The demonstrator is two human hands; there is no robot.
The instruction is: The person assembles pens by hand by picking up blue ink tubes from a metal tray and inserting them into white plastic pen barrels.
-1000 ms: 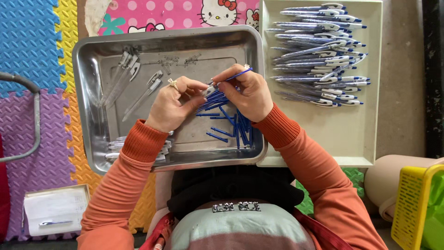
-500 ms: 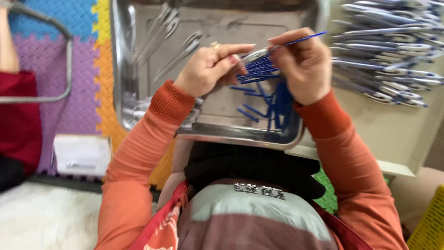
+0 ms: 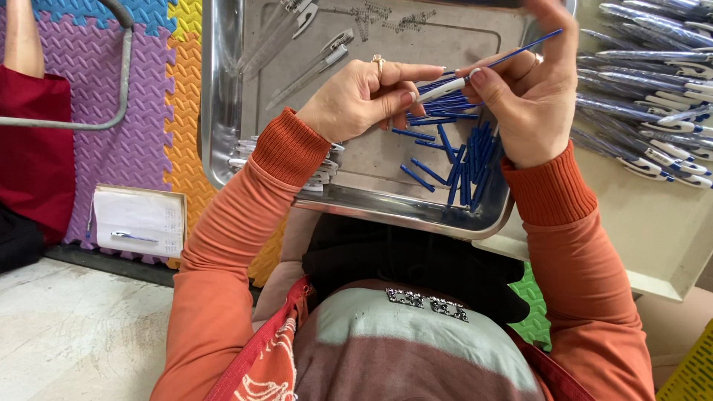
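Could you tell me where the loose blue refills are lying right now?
In the head view, the loose blue refills lie in the metal tray's lower right corner, just below the right hand.

Both arms, in orange ribbed-cuff sleeves, reach forward from the body with elbows bent and spread, forearms converging toward the middle. The left hand (image 3: 364, 100) lies palm-down, wrist slightly cocked, a ring on one finger; its thumb and forefinger are pinched together toward the right. The right hand (image 3: 531, 111) is raised with its back toward the camera, fingers curled, thumb and forefinger pinched, tips nearly meeting the left's.
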